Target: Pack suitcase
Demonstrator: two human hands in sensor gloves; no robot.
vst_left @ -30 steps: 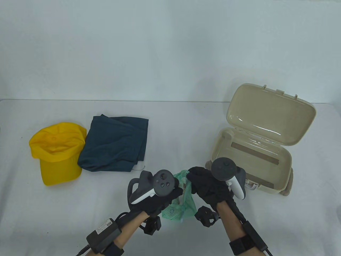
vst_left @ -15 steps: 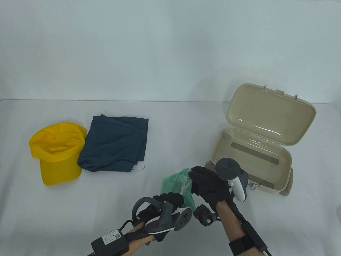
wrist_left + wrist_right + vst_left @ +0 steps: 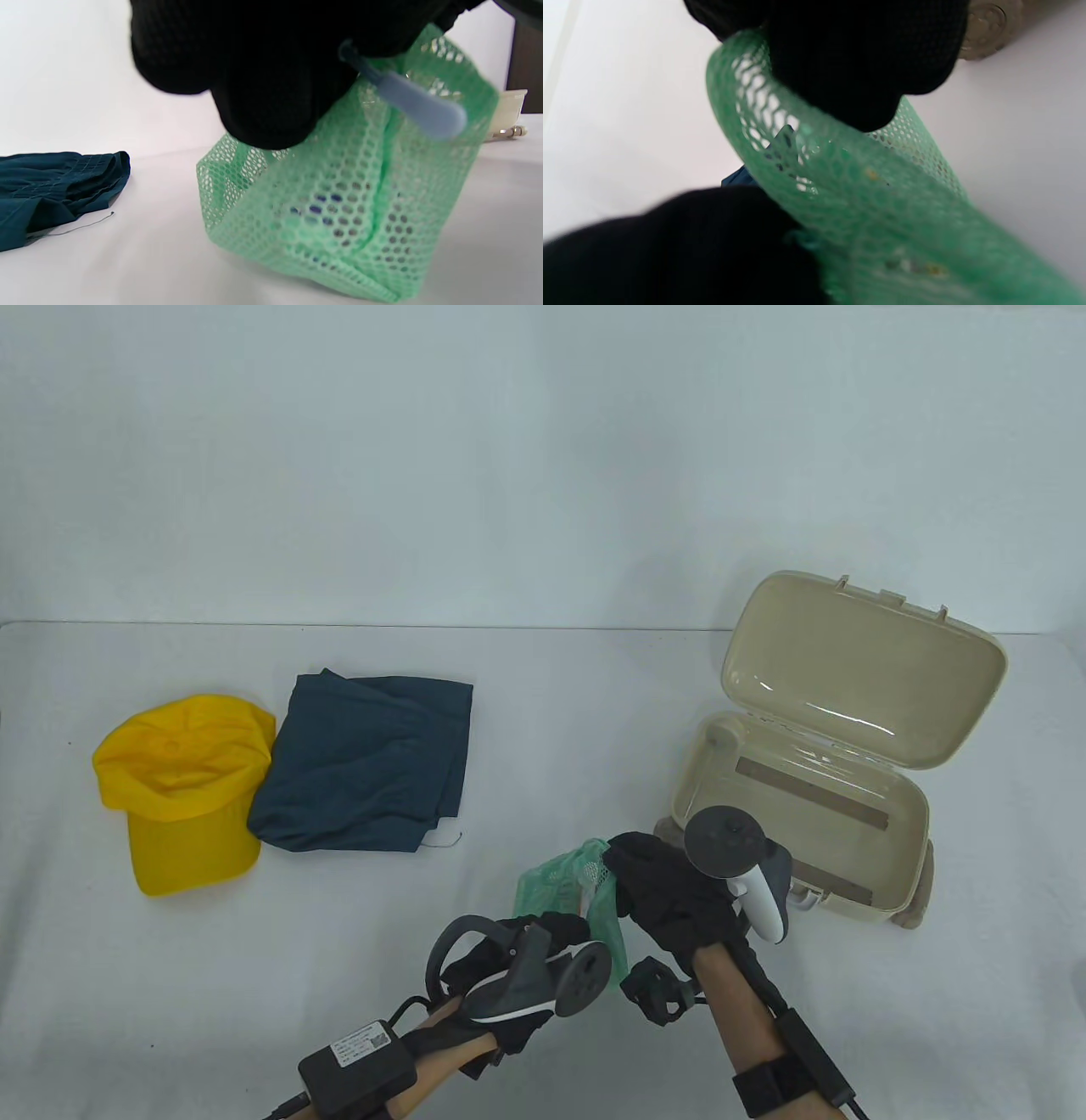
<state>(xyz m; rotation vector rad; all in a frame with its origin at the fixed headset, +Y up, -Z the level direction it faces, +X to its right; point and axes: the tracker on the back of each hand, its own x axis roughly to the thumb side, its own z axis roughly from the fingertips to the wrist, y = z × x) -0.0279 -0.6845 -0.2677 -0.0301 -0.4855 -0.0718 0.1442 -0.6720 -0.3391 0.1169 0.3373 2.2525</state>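
Observation:
A green mesh pouch (image 3: 564, 891) stands on the white table near the front, between my hands. My left hand (image 3: 551, 937) grips its near edge; the left wrist view shows my gloved fingers (image 3: 263, 72) closed on the pouch (image 3: 339, 203) by a blue zipper pull (image 3: 420, 106). My right hand (image 3: 653, 882) grips its right upper edge; the right wrist view shows my fingers (image 3: 865, 63) closed over the mesh rim (image 3: 840, 178). The beige suitcase (image 3: 899, 848) lies open at the right, its lid (image 3: 857, 670) raised, just beyond my right hand.
A yellow cap (image 3: 182, 789) and a folded dark blue garment (image 3: 365, 763) lie on the left half of the table. The garment's edge also shows in the left wrist view (image 3: 55, 190).
My left hand has rolled over from on top of the pouch to its near side and now grips the near edge. The pouch has been pulled up and opened between the hands. The right hand barely moved.

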